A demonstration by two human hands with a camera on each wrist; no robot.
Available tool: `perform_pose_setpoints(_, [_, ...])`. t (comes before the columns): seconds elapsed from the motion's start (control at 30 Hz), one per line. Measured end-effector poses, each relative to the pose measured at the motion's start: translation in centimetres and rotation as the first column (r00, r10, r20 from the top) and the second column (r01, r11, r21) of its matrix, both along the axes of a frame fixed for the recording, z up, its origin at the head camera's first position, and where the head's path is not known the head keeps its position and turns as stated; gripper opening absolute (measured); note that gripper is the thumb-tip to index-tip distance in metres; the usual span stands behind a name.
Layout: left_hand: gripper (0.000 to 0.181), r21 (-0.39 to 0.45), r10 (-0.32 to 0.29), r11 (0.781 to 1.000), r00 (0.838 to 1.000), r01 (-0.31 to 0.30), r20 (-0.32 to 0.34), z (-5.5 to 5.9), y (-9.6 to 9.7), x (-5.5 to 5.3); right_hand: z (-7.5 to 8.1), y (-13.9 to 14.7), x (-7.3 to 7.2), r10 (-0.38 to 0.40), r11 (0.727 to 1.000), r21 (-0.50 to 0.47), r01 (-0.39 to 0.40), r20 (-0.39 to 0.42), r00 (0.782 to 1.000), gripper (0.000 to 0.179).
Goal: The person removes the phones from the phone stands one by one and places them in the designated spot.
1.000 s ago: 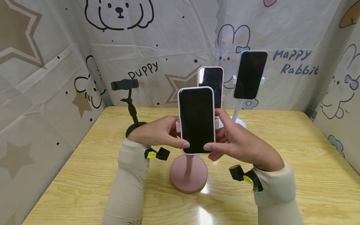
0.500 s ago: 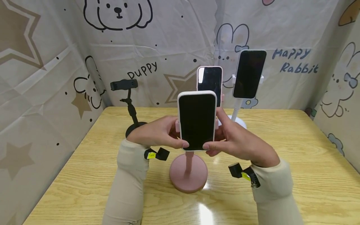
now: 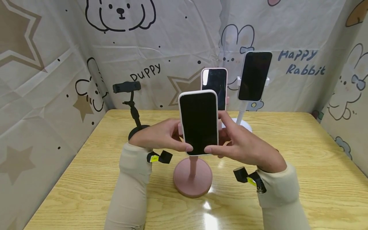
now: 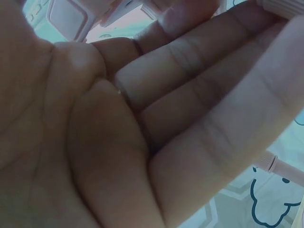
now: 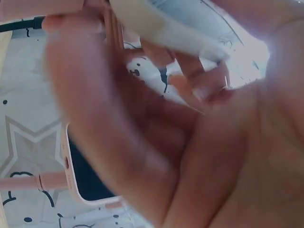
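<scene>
A smartphone (image 3: 199, 123) in a white case stands upright, dark screen towards me, in the clamp of a pink phone stand (image 3: 193, 180). Pink ends of the clamp show at both long sides of the phone. My left hand (image 3: 161, 135) holds its lower left corner, thumb on the front and fingers behind. On the other side my right hand (image 3: 244, 140) holds the lower right corner the same way. The right wrist view shows bent fingers (image 5: 109, 118) behind the white case. In the left wrist view the left fingers (image 4: 190, 71) reach towards pink clamp parts.
Behind stands a phone in a pink case (image 3: 214, 80), partly covered by the held one. A dark-screened phone (image 3: 255, 76) sits on a white stand (image 3: 242, 111) at the back right. A black stand (image 3: 135, 111), its holder without a phone, is at the back left.
The phone's top first tipped towards me, then rose back a little as the phone turned slightly and shifted left. Both hands keep hold of it; the stand's base stays put.
</scene>
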State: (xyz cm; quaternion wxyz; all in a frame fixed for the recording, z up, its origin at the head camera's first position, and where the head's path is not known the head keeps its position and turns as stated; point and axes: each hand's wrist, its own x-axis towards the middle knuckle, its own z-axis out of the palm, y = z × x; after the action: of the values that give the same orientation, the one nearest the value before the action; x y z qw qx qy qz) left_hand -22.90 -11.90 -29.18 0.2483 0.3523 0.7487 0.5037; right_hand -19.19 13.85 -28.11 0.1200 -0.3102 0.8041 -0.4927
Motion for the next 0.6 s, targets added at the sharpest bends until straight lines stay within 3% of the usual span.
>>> perform_pose_setpoints(0.1, [0.022,-0.006,0.005,1.0,1.0,-0.005,-0.006,0.0,-0.1,0.0,-0.2,-1.1,0.0,-0.133,0.991,-0.039,0.128,-0.147,0.98,0.076])
perform_pose_setpoints(0.17, [0.026,-0.001,0.002,1.0,1.0,-0.002,-0.015,0.0,-0.1,-0.1,-0.6,-2.1,0.0,-0.221,0.968,-0.161,0.192,-0.186,0.957,0.07])
perform_pose_setpoints(0.27, [0.026,-0.007,0.01,1.0,0.999,-0.01,-0.043,0.0,-0.1,0.0,-1.5,-3.9,-0.1,-0.297,0.903,-0.374,0.211,-0.19,0.936,0.057])
perform_pose_setpoints(0.37, [0.035,-0.032,0.049,0.998,0.995,-0.052,-0.089,0.2,-0.3,0.2,-2.4,-5.1,-0.2,-0.326,0.839,-0.507,0.197,-0.178,0.928,0.048])
perform_pose_setpoints(0.5, [0.052,0.025,0.112,0.994,0.986,-0.11,-0.12,1.0,-1.1,0.8,-2.7,-5.6,-0.4,-0.36,0.813,-0.546,0.204,-0.195,0.912,0.044])
perform_pose_setpoints(0.6, [0.045,0.132,0.134,0.984,0.984,-0.119,-0.114,1.5,-1.8,1.2,-2.8,-5.6,-0.4,-0.364,0.814,-0.541,0.213,-0.189,0.912,0.044])
